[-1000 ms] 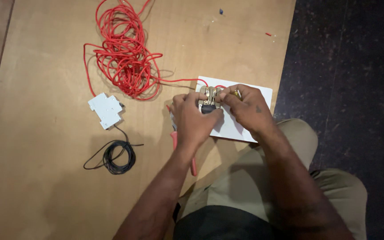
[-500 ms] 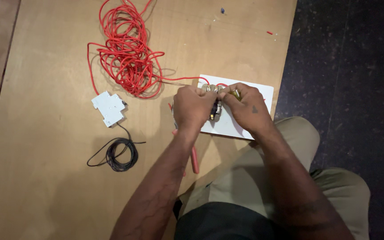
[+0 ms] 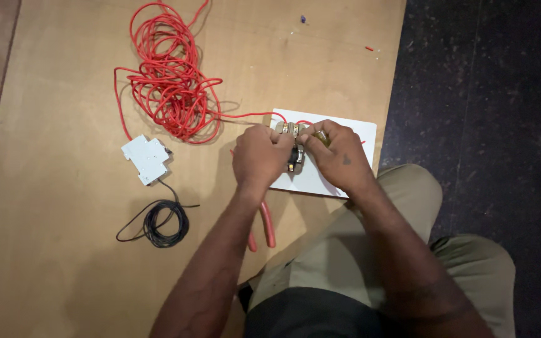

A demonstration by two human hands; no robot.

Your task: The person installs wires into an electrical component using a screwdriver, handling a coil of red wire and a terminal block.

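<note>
My left hand (image 3: 260, 158) and my right hand (image 3: 336, 156) meet over a white rectangular board (image 3: 358, 134) lying on a wooden sheet. Between the fingertips sits a small electrical fitting (image 3: 292, 143) with brass-coloured parts and a dark body; both hands pinch it. A red wire (image 3: 245, 116) runs from a tangled red wire bundle (image 3: 170, 81) to the fitting. What the right fingertips hold beside the fitting is too small to tell.
A white circuit breaker (image 3: 146, 159) lies left of the hands, with a coil of black wire (image 3: 161, 222) attached below it. Red-handled pliers (image 3: 264, 225) lie under my left forearm. The wooden sheet (image 3: 51, 250) ends at a dark floor (image 3: 489, 94) on the right.
Both hands have stayed on the fitting with only small finger shifts. The view has drifted slightly.
</note>
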